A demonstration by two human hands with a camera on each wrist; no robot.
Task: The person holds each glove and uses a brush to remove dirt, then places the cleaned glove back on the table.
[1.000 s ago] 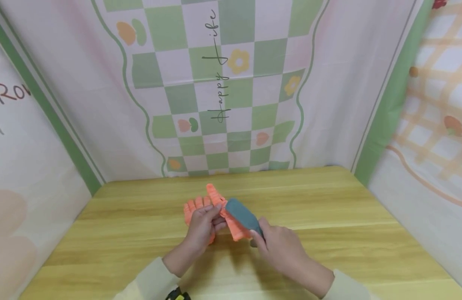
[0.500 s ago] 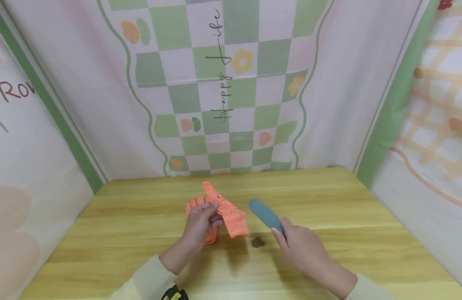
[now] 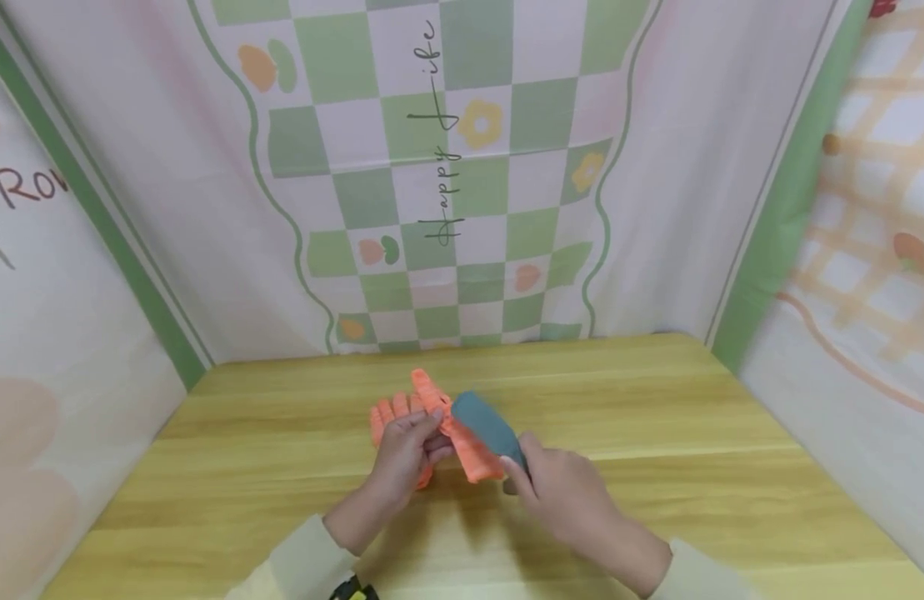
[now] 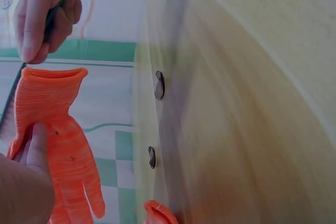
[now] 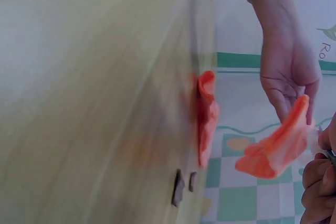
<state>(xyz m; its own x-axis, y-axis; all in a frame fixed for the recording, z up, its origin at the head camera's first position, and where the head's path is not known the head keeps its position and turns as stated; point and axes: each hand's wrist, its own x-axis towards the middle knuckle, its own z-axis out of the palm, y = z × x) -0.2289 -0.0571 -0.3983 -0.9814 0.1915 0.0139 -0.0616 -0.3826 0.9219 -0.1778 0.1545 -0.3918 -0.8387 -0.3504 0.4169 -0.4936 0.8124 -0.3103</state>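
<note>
My left hand (image 3: 403, 450) pinches an orange knit glove (image 3: 472, 454) above the table, thumb on top. In the left wrist view the glove's open cuff is up, its fingers hang down, and small dark specks show on the fabric. My right hand (image 3: 562, 492) grips the handle of a blue-grey brush (image 3: 487, 425). The brush's flat head lies over the glove beside my left fingertips; its underside is hidden in the head view. A second orange glove (image 3: 394, 408) rests on the table, partly behind my left hand.
Two small dark brown lumps (image 4: 159, 86) lie on the wood-grain table (image 3: 282, 467) below the raised glove. A black and yellow object (image 3: 354, 590) shows by the left sleeve. Printed cloth (image 3: 476, 192) hangs behind the table and at both sides.
Half a second ago the brush was off to the right, apart from the glove. It has moved back left over the glove, much as one second ago. My left hand has hardly shifted.
</note>
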